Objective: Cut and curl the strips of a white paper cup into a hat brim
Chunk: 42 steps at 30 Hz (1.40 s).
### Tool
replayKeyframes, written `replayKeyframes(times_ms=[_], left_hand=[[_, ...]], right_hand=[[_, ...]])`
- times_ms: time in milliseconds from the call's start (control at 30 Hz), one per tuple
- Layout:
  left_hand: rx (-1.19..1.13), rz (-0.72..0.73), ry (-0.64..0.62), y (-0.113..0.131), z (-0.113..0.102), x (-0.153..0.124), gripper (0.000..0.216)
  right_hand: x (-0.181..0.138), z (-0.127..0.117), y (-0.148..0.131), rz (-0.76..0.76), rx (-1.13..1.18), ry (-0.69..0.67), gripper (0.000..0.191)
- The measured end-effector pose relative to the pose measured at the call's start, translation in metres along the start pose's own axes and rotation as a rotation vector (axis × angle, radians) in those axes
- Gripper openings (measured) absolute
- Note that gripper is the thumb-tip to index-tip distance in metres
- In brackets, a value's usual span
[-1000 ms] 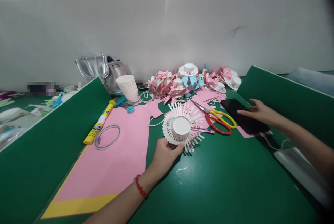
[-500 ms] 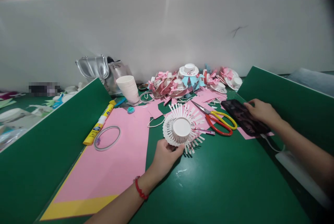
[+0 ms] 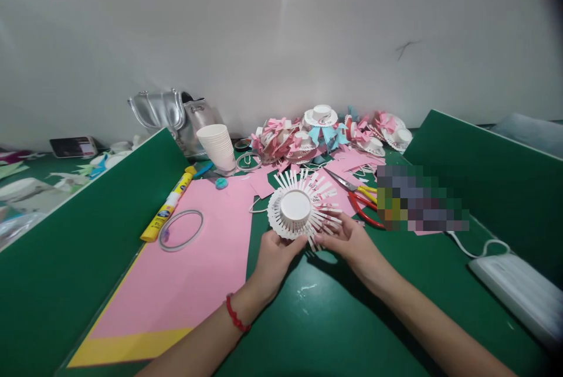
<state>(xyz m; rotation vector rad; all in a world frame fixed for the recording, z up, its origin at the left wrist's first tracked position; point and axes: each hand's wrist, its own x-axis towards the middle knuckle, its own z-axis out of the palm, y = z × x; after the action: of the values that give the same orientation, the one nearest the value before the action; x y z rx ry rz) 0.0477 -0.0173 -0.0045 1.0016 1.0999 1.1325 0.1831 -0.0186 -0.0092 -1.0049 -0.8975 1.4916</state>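
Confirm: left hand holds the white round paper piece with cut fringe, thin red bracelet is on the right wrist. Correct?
Wrong wrist: the head view shows the thin red bracelet on the left one. The left hand does hold the white round paper piece with cut fringe.

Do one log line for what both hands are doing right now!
left hand: pinching fringed white cup, near edge | right hand: touching cup's right side | scissors: right of cup

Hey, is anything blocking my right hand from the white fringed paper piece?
Nothing visible is: your right hand is at the near right edge of the white fringed paper piece. The scissors lie farther back to the right, not between.
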Motion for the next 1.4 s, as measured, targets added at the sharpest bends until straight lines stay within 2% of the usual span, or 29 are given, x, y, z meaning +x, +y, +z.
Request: replayKeyframes(times_ms=[100, 333, 533, 633, 700, 733, 800, 833, 867, 933, 1033, 1100, 1200, 1400], left_hand=[[0.015, 0.002, -0.012, 0.001, 0.001, -0.001, 0.010], [0.043, 0.010, -0.082, 0.002, 0.004, -0.002, 0.025], [0.111, 0.039, -0.093, 0.001, 0.005, -0.003, 0.021], [0.113, 0.045, -0.093, 0.000, 0.003, -0.003, 0.022], [0.104, 0.038, -0.077, 0.000, 0.002, -0.002, 0.024], [0.101, 0.035, -0.068, 0.000, 0.002, -0.002, 0.025], [0.106, 0.036, -0.060, 0.000, 0.002, -0.001, 0.027], [0.116, 0.036, -0.060, 0.001, 0.002, -0.001, 0.027], [0.130, 0.037, -0.059, 0.001, 0.003, 0.000, 0.026], [0.160, 0.036, -0.054, 0.002, 0.003, -0.001, 0.026], [0.184, 0.040, -0.038, 0.004, 0.005, -0.001, 0.026], [0.199, 0.043, -0.029, 0.005, 0.005, -0.002, 0.026], [0.227, 0.043, -0.016, 0.005, 0.005, -0.002, 0.024], [0.273, 0.058, -0.026, 0.005, 0.004, -0.002, 0.021]], right_hand=[[-0.001, 0.002, 0.006, 0.026, 0.059, 0.070, 0.048], [-0.004, -0.003, 0.010, -0.020, 0.051, 0.114, 0.040], [-0.006, 0.001, 0.014, -0.070, -0.044, 0.122, 0.037], [-0.007, -0.005, 0.004, -0.081, -0.206, 0.055, 0.036], [-0.008, -0.023, -0.016, -0.118, -0.489, -0.017, 0.032], [-0.008, -0.038, -0.029, -0.182, -0.692, 0.007, 0.031], [-0.007, -0.078, -0.057, -0.326, -1.097, 0.269, 0.025], [-0.006, -0.101, -0.070, -0.361, -1.300, 0.366, 0.025], [-0.005, -0.125, -0.082, -0.363, -1.482, 0.408, 0.023], [-0.003, -0.167, -0.096, -0.324, -1.656, 0.368, 0.022], [0.000, -0.207, -0.097, -0.244, -1.679, 0.301, 0.025], [0.002, -0.218, -0.090, -0.206, -1.676, 0.276, 0.026], [0.005, -0.219, -0.083, -0.181, -1.632, 0.244, 0.024], [-0.002, -0.196, -0.101, -0.274, -1.562, 0.369, 0.022]])
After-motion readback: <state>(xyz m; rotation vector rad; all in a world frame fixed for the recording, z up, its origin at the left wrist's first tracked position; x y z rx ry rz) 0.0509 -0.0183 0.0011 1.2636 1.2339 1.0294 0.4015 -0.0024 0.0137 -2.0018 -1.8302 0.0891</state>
